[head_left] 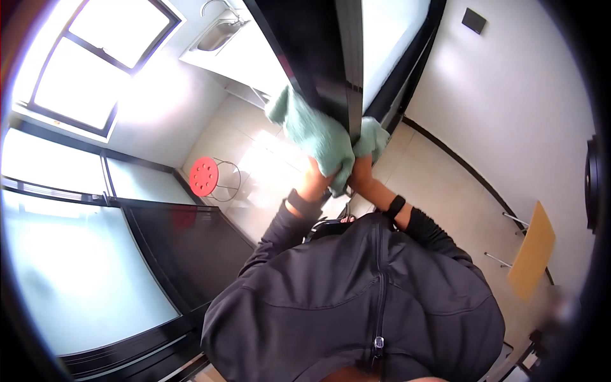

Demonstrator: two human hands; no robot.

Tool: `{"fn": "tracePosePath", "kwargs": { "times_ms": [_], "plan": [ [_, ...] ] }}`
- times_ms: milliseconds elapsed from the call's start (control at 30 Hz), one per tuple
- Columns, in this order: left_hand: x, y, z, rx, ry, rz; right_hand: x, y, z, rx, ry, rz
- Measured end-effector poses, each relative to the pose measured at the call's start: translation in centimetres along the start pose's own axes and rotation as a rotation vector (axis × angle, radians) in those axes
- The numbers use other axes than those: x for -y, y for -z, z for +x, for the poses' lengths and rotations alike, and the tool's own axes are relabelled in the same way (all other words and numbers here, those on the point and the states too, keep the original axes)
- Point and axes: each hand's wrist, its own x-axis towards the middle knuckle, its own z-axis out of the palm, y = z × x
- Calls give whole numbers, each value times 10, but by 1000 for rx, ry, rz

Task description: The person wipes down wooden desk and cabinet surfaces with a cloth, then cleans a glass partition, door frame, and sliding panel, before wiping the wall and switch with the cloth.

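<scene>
A pale green cloth (315,137) is folded around the upright edge of a dark-framed door panel (352,76), with part of it on each face. My left hand (315,178) holds the larger part against the left face; the cloth covers its fingers. On the right face, my right hand (361,170) is under the smaller part of the same cloth, its fingers likewise hidden. Both wrists come close together near the panel's edge. A black band (396,205) circles my right wrist.
To the left, a red stool (204,177) stands on the tiled floor near glazed dark-framed panels (83,274). Beyond it are a window (89,70) and a counter with a sink (219,35). At right, a wooden board with metal legs (533,251) is near the white wall.
</scene>
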Motion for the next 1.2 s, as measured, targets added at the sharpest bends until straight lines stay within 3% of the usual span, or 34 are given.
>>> {"fn": "tracePosePath", "kwargs": {
  "times_ms": [67, 133, 267, 367, 433, 500, 533, 567, 700, 767, 833, 933, 1133, 1167, 1200],
  "plan": [
    [-11, 17, 30, -54, -61, 32, 21, 0, 28, 78, 448, -863],
    [-27, 43, 83, -144, -164, 72, 121, -8, 84, -201, 619, -417],
    [-71, 93, 186, -295, -376, 193, 213, -20, 153, -285, 775, -439],
    [-94, 114, 220, -332, -446, 262, 255, -12, 155, -38, 380, -537],
    [-92, 112, 210, -340, -442, 297, 225, -20, 145, -139, 441, -561],
    [-78, 99, 176, -326, -413, 308, 175, -25, 125, -365, 704, -389],
    [-69, 90, 154, -312, -391, 303, 154, -14, 101, -161, 650, -449],
    [-60, 80, 130, -282, -356, 291, 125, -7, 80, -102, 615, -420],
    [-30, 29, 21, -129, -180, 182, 14, 9, -5, 111, 209, -178],
    [-25, 8, -10, -73, -101, 101, -9, 17, -33, 177, -13, -62],
    [-29, -2, -19, -33, -32, 11, -5, 19, -35, 177, -98, -18],
    [-21, 2, -17, 34, -9, -62, 20, 12, -4, 127, 124, -105],
    [-65, 93, 108, -191, -344, 137, 150, -24, 130, -126, 768, -534],
    [-71, 101, 125, -217, -372, 159, 177, -26, 147, -131, 806, -644],
    [-76, 107, 140, -244, -394, 177, 215, -21, 154, -39, 689, -608]
  ]
}}
